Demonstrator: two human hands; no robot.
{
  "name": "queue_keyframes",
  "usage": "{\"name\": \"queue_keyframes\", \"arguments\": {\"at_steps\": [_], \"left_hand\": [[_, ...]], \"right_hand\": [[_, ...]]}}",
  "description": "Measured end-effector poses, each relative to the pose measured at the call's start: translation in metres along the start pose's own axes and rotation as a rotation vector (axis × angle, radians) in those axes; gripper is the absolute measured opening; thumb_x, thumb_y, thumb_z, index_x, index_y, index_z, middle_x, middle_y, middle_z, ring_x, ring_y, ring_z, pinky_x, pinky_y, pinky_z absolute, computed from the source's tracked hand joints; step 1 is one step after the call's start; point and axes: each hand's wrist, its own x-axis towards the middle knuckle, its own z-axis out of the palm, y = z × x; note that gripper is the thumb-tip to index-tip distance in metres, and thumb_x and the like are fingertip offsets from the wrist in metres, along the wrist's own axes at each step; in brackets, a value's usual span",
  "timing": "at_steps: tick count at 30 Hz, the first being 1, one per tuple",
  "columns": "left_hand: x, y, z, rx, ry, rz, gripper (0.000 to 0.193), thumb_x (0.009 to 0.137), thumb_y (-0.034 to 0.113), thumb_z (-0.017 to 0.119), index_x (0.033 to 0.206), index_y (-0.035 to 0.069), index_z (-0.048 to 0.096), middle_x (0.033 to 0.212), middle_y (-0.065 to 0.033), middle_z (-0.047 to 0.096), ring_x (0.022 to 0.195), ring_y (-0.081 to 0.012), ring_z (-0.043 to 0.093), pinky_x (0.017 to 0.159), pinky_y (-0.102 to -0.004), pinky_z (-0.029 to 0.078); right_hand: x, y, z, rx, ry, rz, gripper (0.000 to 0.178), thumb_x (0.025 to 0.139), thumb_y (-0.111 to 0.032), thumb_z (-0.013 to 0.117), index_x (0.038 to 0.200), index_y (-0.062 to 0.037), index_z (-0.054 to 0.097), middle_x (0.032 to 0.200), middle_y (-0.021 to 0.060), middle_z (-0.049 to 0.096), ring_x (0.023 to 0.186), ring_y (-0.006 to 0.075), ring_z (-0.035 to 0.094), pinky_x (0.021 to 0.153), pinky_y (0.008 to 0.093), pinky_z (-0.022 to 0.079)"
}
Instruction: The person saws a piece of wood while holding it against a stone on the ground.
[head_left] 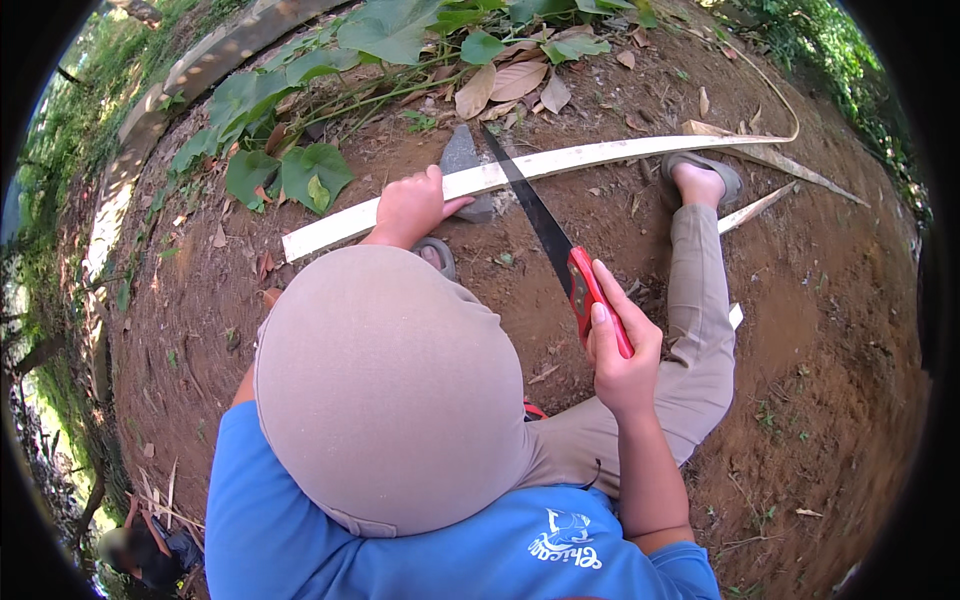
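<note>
A long pale wooden strip [585, 156] lies across in front of me, over a grey stone block [461, 152]. My left hand [408, 208] grips the strip just left of the stone, its thumb stretched toward the right. In my right hand [622, 345] is the red handle of a hand saw [540, 218]. The dark blade slants up and left and crosses the strip just right of the stone, with its tip beyond the strip's far edge. Whether the teeth have cut into the wood cannot be made out.
More pale wood pieces [790, 165] lie at the right, by my sandalled right foot [700, 182]. Green leafy vines [310, 175] and dry leaves [515, 82] spread at the far side. A concrete curb [190, 75] runs along the left. Another person [150, 550] is at the lower left.
</note>
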Motion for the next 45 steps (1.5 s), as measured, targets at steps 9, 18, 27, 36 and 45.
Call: {"name": "queue_keyframes", "arguments": {"at_steps": [9, 18, 27, 36, 45], "left_hand": [[-0.002, 0.002, -0.003, -0.016, -0.017, -0.023, 0.078, 0.103, 0.082, 0.074, 0.099, 0.005, 0.069, 0.078, -0.0158, 0.081, 0.072, -0.0351, 0.084, 0.064, -0.0472, 0.068], [-0.003, 0.003, -0.008, -0.041, 0.034, -0.032, 0.077, 0.102, 0.082, 0.075, 0.095, 0.006, 0.069, 0.078, -0.0152, 0.081, 0.072, -0.0349, 0.084, 0.063, -0.0471, 0.067], [-0.002, 0.003, -0.007, -0.033, 0.022, -0.045, 0.077, 0.101, 0.083, 0.075, 0.096, 0.006, 0.069, 0.079, -0.0159, 0.081, 0.073, -0.0352, 0.085, 0.064, -0.0466, 0.068], [-0.001, 0.004, -0.009, -0.063, 0.018, -0.067, 0.076, 0.1, 0.081, 0.077, 0.097, 0.006, 0.069, 0.08, -0.017, 0.081, 0.073, -0.037, 0.085, 0.066, -0.0475, 0.068], [-0.001, 0.005, -0.009, -0.053, 0.013, -0.064, 0.076, 0.1, 0.081, 0.078, 0.096, 0.005, 0.07, 0.079, -0.0177, 0.081, 0.074, -0.0374, 0.085, 0.066, -0.0489, 0.068]], "right_hand": [[-0.016, -0.029, 0.036, -0.141, 0.102, -0.279, 0.059, 0.111, 0.002, 0.068, 0.17, -0.0039, 0.066, 0.115, 0.0159, 0.088, 0.079, 0.0045, 0.066, 0.073, 0.026, 0.054], [0.117, 0.037, 0.066, 0.261, 0.099, -0.079, 0.05, 0.12, -0.01, 0.065, 0.169, 0.0, 0.066, 0.1, -0.0023, 0.074, 0.07, 0.0037, 0.055, 0.062, 0.0249, 0.046], [0.134, 0.086, 0.1, 0.136, 0.101, -0.221, 0.05, 0.119, -0.008, 0.065, 0.168, 0.001, 0.066, 0.116, 0.0047, 0.078, 0.085, 0.0045, 0.061, 0.076, 0.0252, 0.052], [0.144, 0.071, 0.106, 0.076, 0.114, -0.307, 0.052, 0.116, -0.005, 0.066, 0.167, 0.0035, 0.066, 0.132, 0.0113, 0.084, 0.097, 0.0077, 0.069, 0.086, 0.0264, 0.058], [0.153, 0.074, 0.108, 0.082, 0.111, -0.308, 0.05, 0.116, -0.004, 0.065, 0.165, 0.0014, 0.069, 0.125, 0.0077, 0.083, 0.089, 0.0063, 0.065, 0.08, 0.0262, 0.056]]}}
